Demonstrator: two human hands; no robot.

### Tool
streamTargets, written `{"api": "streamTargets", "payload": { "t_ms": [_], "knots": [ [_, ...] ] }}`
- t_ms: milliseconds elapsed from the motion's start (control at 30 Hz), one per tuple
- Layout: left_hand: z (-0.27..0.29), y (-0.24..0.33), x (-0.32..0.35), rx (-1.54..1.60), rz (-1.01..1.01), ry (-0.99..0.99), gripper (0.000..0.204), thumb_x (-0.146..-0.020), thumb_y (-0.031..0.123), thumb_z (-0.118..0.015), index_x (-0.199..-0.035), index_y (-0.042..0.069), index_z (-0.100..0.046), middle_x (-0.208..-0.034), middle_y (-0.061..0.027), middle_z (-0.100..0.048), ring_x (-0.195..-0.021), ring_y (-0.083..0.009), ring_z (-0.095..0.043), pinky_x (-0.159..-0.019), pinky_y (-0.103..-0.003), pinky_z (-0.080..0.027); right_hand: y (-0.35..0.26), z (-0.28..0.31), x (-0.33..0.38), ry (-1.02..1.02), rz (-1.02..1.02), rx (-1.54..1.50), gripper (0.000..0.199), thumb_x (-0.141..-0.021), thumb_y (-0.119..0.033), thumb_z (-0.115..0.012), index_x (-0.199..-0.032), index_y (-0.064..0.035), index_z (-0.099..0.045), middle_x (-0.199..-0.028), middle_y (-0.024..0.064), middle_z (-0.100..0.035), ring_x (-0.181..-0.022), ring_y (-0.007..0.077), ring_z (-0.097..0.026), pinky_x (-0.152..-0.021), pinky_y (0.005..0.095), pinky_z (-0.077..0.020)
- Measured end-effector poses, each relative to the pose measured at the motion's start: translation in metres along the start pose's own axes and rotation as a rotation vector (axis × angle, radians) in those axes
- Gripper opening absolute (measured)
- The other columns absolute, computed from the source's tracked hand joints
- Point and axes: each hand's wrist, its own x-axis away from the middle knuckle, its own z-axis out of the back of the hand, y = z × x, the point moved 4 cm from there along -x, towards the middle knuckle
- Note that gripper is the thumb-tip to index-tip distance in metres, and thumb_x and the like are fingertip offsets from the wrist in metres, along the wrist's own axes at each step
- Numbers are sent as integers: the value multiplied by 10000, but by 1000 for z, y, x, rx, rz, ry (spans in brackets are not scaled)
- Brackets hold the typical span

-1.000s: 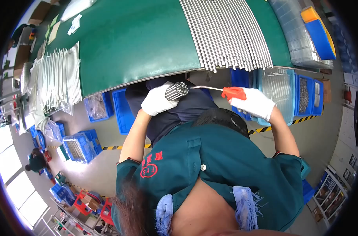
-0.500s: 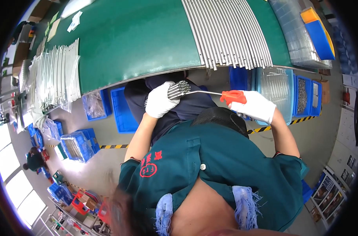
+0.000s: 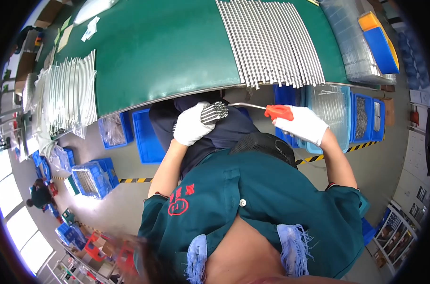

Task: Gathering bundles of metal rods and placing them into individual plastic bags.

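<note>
Your left hand [image 3: 191, 125] grips a bundle of thin metal rods [image 3: 214, 112] just below the green table [image 3: 167, 57] edge. Your right hand [image 3: 302, 124] clasps a red-handled tool [image 3: 277, 111], its shaft meeting the bundle's ends. Finished rods [image 3: 271, 42] already lie in rows on the table; blue bins [image 3: 148, 137] crowd beneath.

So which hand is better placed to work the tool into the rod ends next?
Right hand: it grips the red-handled tool, whose metal shaft reaches the bundle of thin metal rods gripped in the left hand.
</note>
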Motion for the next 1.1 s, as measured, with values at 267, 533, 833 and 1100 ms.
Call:
{"api": "streamTargets", "payload": {
  "t_ms": [267, 533, 833, 1100],
  "knots": [
    [15, 11, -5, 112, 36, 28, 249, -745, 180, -666, -974, 94, -619, -876, -54, -652, -738, -229, -645, -671, -304, -527, -14, 0, 5, -157, -133, -134, 497, -823, -417, -632, -1166, -59, -595, -884, 65, -650, -724, 150, -587, -705, 272, -475],
    [18, 10, -10, 192, 21, -34, 250, -742, 178, -654, -984, 116, -643, -896, -57, -655, -767, -233, -645, -692, -314, -530, -16, 0, -2, -87, -9, -35, 495, -829, -424, -619, -1165, -61, -599, -945, 97, -658, -806, 192, -603, -787, 290, -471],
    [22, 12, -15, 150, -170, -92, 254, -753, 166, -610, -1000, 174, -669, -961, -40, -656, -844, -223, -638, -738, -311, -527, -12, -3, -3, -103, -18, -98, 523, -806, -355, -678, -1223, -61, -562, -730, -6, -585, -579, 58, -513, -512, 209, -430],
    [21, 13, -16, 151, -124, -88, 305, -744, 176, -594, -1043, 193, -655, -985, -42, -642, -832, -231, -635, -703, -313, -526, -10, -3, 10, -139, -83, -104, 487, -824, -431, -626, -1156, -75, -608, -798, 33, -629, -656, 103, -540, -669, 262, -467]
  ]
}}
